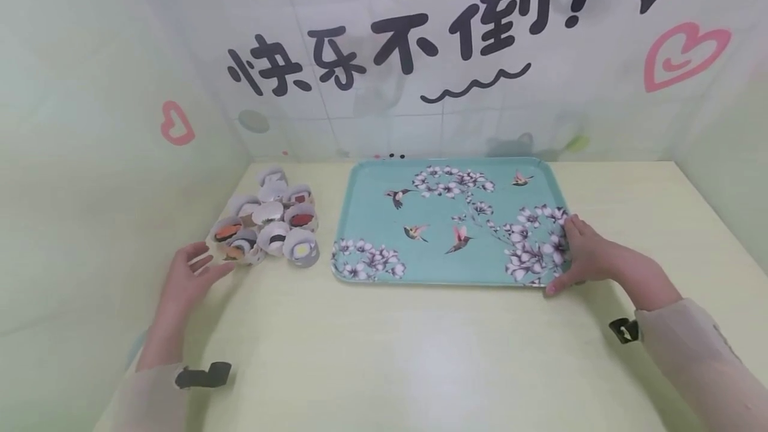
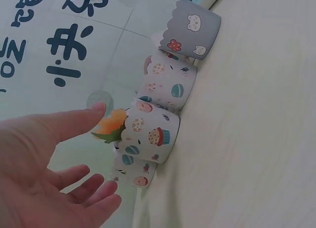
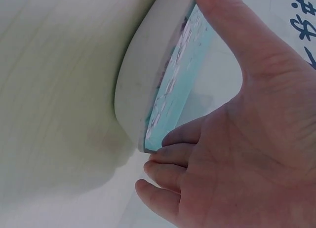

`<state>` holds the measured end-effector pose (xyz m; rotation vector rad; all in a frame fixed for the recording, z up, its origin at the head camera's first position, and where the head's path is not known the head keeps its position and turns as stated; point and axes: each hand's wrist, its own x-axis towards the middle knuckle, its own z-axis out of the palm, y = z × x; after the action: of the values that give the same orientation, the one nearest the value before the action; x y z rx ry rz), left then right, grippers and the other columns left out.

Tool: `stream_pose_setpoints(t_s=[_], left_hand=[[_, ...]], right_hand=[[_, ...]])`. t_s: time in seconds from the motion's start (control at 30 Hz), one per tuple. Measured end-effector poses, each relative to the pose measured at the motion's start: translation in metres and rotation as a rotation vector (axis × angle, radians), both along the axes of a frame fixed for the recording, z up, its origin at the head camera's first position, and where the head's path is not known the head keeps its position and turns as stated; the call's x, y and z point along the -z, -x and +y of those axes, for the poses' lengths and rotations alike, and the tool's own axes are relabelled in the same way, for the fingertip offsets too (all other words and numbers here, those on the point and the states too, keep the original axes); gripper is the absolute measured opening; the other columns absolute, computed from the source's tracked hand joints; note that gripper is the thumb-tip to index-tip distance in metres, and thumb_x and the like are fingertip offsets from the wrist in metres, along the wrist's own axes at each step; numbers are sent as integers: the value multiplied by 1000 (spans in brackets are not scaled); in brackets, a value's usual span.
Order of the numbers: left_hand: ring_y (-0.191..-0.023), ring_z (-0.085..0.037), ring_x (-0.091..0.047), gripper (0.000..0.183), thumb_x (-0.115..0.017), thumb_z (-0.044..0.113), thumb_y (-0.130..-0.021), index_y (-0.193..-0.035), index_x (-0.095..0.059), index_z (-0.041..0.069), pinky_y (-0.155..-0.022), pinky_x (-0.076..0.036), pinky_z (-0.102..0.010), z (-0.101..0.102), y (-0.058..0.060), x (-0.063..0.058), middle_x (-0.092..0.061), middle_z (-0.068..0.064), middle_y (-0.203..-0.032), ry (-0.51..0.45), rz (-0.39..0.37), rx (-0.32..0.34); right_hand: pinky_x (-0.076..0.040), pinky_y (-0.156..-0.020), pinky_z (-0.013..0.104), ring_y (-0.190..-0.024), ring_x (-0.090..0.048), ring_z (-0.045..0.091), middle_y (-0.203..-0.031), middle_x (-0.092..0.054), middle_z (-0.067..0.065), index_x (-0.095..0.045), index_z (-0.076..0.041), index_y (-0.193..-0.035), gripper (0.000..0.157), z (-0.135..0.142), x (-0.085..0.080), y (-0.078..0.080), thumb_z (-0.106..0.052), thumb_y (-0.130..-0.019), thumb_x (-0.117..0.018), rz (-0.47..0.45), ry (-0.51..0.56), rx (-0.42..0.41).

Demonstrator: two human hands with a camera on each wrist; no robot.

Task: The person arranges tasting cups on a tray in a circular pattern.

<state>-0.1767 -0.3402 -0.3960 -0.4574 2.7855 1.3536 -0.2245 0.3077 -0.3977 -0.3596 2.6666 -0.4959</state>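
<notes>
My left hand (image 1: pixel 191 280) hovers in front of a cluster of paper baking cups (image 1: pixel 274 235), its fingers spread and the palm bare. In the left wrist view, thumb and fingers reach toward a cup with a cupcake print (image 2: pixel 150 134), from whose mouth an orange flower-like piece (image 2: pixel 112 124) sticks out. A turquoise tray (image 1: pixel 384 219) with flowers and birds lies flat near the back wall. At its front right corner is my right hand (image 1: pixel 591 255), thumb by the front edge, fingers along the right side. Seen from the right wrist, those fingers are loosely bent beside the tray rim (image 3: pixel 136 85).
Several cups stand close together, with small coloured pieces inside, such as a red one (image 1: pixel 301 219). A grey bear-print cup (image 2: pixel 192 30) is at the cluster's front right. A white sheet (image 1: pixel 372 125) with dark lettering hangs behind the pale table (image 1: pixel 420 352).
</notes>
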Motion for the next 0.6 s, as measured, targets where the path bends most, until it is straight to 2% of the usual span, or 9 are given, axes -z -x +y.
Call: stream_pose_setpoints(t_s=[0.07, 0.1, 0.17, 0.33, 0.6], left_hand=[[-144, -46, -33, 93, -66, 39, -95, -155, -10, -6, -90, -48, -11, -1, 4, 6, -22, -28, -161, -23, -29, 23], [-144, -46, -33, 94, -66, 39, -95, -155, -10, -6, -84, -44, -6, -1, 6, 8, -22, -27, -161, -45, -37, 26], [-145, -45, -31, 94, -65, 38, -96, -156, -7, -6, -76, -39, 0, 0, 9, 13, -19, -28, -162, -82, -53, 33], [-148, -42, -28, 96, -62, 40, -97, -157, 1, -2, -78, -37, -4, 2, 14, 20, -11, -27, -164, -125, -108, 40], [-141, -38, -36, 91, -64, 38, -97, -157, -10, -3, -78, -38, -3, 5, 18, 26, -25, -29, -159, -103, -93, 20]], right_hand=[[-11, -115, 71, -140, 0, 66, -149, 4, 52, 4, 28, -143, 151, 0, 0, -1, -54, -59, -91, 3, -1, 0], [-12, -115, 71, -140, -1, 66, -149, 4, 52, 3, 28, -143, 151, -1, 0, -1, -54, -59, -91, 6, -1, -1], [-12, -116, 71, -140, -1, 66, -149, 4, 52, 3, 28, -143, 150, -1, 0, -2, -54, -59, -91, 7, -3, -1], [-11, -116, 71, -140, 0, 65, -149, 4, 52, 3, 28, -143, 150, -3, -2, -2, -55, -60, -90, -10, -15, 5], [-11, -115, 71, -141, 0, 65, -150, 4, 51, 4, 27, -144, 151, -4, -3, -1, -55, -59, -90, -23, -14, 12]])
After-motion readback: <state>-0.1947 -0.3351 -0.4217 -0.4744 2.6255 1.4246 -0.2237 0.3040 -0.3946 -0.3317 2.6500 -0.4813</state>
